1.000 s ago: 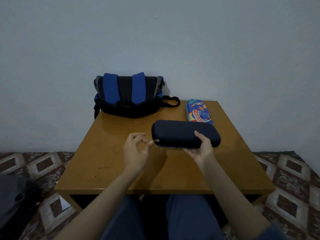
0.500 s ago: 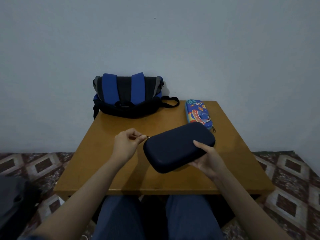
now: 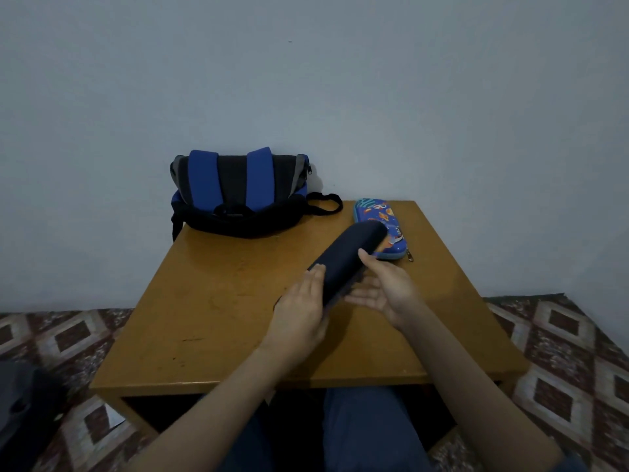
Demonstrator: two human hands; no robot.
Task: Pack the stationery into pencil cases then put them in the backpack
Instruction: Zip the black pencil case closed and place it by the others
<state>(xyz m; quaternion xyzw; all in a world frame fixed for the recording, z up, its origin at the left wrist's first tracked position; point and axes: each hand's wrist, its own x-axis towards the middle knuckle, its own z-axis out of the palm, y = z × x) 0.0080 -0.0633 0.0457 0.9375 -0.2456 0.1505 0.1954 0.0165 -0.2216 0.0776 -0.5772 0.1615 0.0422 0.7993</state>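
Bare forearms, dark blue trousers

navy case: tilted, lifted | patterned case: flat, just behind | backpack: far left
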